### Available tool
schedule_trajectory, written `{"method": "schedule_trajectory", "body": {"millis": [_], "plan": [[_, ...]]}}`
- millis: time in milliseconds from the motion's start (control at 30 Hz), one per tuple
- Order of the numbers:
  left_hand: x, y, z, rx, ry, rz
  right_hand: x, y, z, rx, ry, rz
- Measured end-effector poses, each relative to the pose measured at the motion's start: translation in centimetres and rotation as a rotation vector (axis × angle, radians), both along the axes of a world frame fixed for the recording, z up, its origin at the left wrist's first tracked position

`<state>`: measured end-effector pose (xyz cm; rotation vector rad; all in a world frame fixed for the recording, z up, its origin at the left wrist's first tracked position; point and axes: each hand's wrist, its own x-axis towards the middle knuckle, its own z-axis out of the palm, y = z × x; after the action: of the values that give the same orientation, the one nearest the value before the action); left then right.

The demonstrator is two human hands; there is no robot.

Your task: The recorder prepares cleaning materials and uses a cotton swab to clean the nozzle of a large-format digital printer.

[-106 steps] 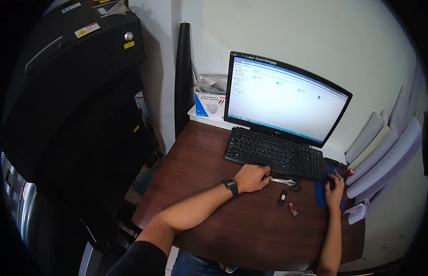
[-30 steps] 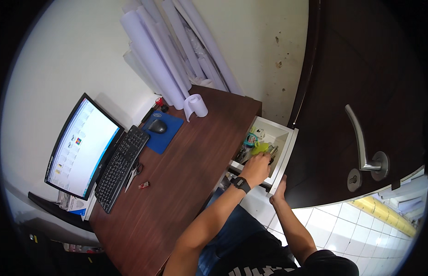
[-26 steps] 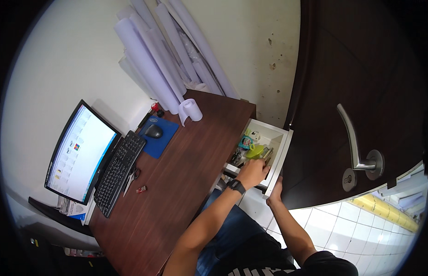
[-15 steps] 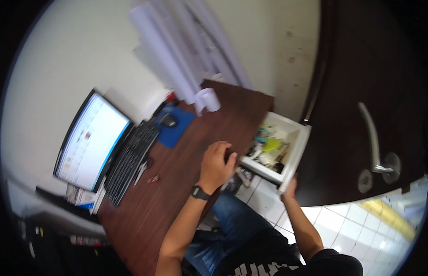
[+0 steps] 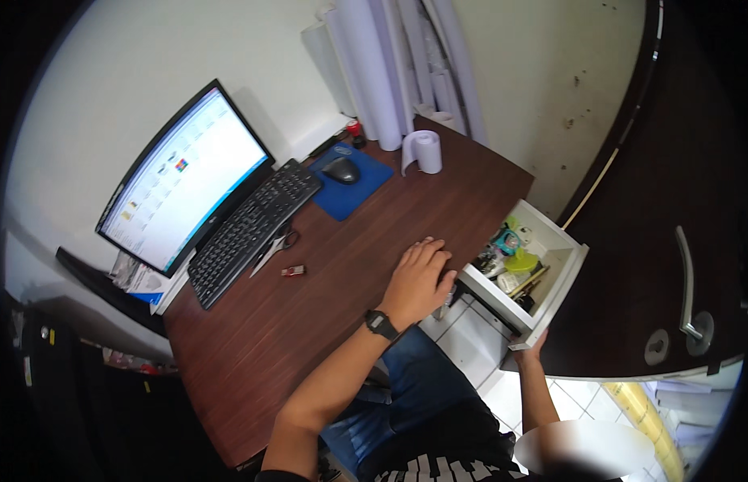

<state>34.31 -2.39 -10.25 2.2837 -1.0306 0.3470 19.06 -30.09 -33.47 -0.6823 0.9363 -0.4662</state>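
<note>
My left hand lies on the brown desktop near its front edge, fingers stretched out and nothing in them. A black watch is on that wrist. To its right a white drawer stands pulled out from under the desk. At the drawer's front corner is my right hand, gripping the front panel from the outer side; most of its fingers are hidden. Small mixed items lie inside the drawer, among them a yellow-green piece and a teal one.
On the desk are a monitor, keyboard, scissors, a small red object, a mouse on a blue pad, and a paper roll. Tall paper rolls lean behind. A dark door stands close beside the drawer.
The view has shifted, so the desk and drawer sit differently in it. My left hand's fingers now lie flatter on the desktop. My right hand stays at the drawer front, which remains pulled out.
</note>
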Motion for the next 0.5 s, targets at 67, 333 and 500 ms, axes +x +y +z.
{"method": "schedule_trajectory", "body": {"millis": [67,333,500], "plan": [[0.0,0.1,-0.1,0.017,0.005,0.022,-0.1,0.1,0.6,0.018,0.004,0.006],[-0.1,-0.6,-0.1,0.057,0.012,0.035,-1.7,-1.7,5.1,-0.036,-0.134,0.012],[0.2,-0.2,0.1,0.053,0.020,0.022,0.4,-3.3,12.7,-1.007,0.127,-0.278]]}}
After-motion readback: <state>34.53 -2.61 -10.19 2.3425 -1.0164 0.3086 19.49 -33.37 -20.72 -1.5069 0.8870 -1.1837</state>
